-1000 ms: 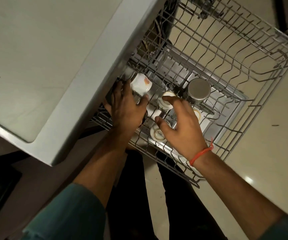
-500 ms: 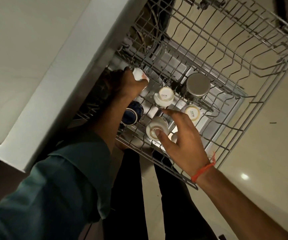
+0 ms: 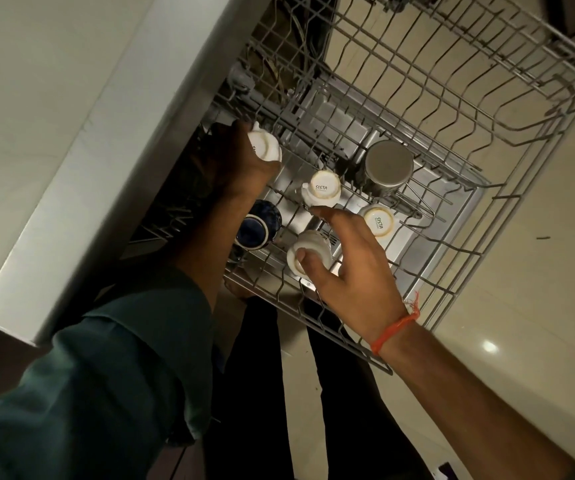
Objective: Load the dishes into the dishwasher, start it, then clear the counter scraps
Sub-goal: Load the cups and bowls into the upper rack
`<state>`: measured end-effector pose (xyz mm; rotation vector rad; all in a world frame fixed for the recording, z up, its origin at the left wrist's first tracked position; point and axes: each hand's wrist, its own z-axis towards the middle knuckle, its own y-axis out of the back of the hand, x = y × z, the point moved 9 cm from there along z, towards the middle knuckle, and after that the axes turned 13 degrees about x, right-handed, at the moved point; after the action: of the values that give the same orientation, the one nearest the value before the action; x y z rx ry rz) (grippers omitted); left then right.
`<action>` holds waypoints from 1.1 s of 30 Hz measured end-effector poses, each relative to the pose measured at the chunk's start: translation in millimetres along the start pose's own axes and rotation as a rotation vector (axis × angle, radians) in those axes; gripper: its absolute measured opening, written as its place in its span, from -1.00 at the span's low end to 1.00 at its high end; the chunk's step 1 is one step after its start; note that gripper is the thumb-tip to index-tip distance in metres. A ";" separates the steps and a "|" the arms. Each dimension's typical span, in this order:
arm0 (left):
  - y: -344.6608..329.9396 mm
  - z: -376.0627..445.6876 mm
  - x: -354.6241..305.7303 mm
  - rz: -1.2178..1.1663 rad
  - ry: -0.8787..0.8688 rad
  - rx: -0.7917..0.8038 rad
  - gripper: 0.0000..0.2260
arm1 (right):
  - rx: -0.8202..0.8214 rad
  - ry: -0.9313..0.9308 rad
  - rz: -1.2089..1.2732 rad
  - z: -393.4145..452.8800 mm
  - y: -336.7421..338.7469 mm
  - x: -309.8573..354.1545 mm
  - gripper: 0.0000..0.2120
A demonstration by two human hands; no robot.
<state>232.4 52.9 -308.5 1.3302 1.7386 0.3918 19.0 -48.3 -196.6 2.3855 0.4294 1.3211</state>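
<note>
The wire dishwasher rack (image 3: 486, 216) is pulled out below the counter. My left hand (image 3: 241, 161) reaches deep under the counter edge and grips a white cup (image 3: 265, 145), upside down, at the rack's back left. My right hand (image 3: 344, 261) holds another upturned white cup (image 3: 308, 252) near the rack's front, thumb on its base and fingers spread over it. Two more white cups marked SISTA (image 3: 322, 188) (image 3: 379, 220), a dark blue cup (image 3: 256, 226) and a steel tumbler (image 3: 388, 166) stand inverted in the rack.
The white counter (image 3: 71, 116) overhangs the rack's left side. The rack's right half holds bare wire tines (image 3: 452, 98). Beige floor tiles (image 3: 538, 306) lie to the right. My dark trouser legs (image 3: 254, 393) stand below the rack's front edge.
My left hand pushed the white cup farther back and left under the counter. My right hand moved down onto the front white cup, uncovering the SISTA cups.
</note>
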 end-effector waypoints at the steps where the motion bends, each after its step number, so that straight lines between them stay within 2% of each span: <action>1: -1.7 -2.3 -2.2 0.034 -0.012 0.003 -0.26 | 0.005 -0.002 0.000 -0.5 -1.3 -0.6 -0.49; 8: -1.8 -8.8 -2.9 0.017 -0.083 0.029 -0.09 | 0.004 -0.013 -0.018 -1.2 -4.9 -3.9 -0.50; 18: 10.5 -37.3 -11.7 0.140 -0.113 -0.043 -0.15 | -0.007 0.005 -0.016 9.4 -6.3 3.7 -0.45; 22: 22.7 -78.8 -28.0 0.122 -0.114 -0.055 -0.21 | -0.068 0.055 -0.011 14.5 7.1 13.3 -0.49; 27: 42.5 -156.6 -51.7 -0.023 -0.145 0.077 -0.29 | -0.144 0.078 -0.014 8.8 38.9 37.0 -0.49; 33: 92.0 -234.8 -78.2 -0.118 -0.282 0.133 -0.34 | -0.182 0.112 0.044 -13.4 87.7 85.9 -0.49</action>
<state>105.6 77.1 -78.2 1.2989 1.6164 0.0201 58.7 -85.7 -85.8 2.1918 0.2758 1.4525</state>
